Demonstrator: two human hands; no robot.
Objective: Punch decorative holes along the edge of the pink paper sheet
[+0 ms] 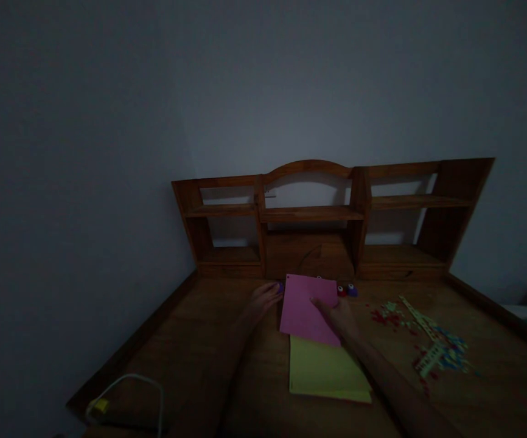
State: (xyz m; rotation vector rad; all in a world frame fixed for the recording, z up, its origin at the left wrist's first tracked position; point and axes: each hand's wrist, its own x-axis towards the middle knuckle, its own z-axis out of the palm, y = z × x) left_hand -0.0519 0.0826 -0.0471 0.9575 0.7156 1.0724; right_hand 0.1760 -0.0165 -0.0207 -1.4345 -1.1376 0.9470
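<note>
A pink sheet of paper (304, 307) lies on the wooden desk (209, 359), overlapping the far end of a yellow-green sheet (325, 374). My right hand (336, 316) rests on the pink sheet's right part, fingers flat on it. My left hand (263, 299) reaches to the sheet's left edge, fingertips at a small purple object (280, 287). A red punch (341, 291) and a purple punch (352, 289) stand just beyond the pink sheet's far right corner.
Coloured paper scraps and punched strips (432, 344) are scattered on the desk's right side. A wooden shelf unit (311, 213) rises at the back against a grey wall. A white cable with a yellow tag (101, 404) loops at the near left corner.
</note>
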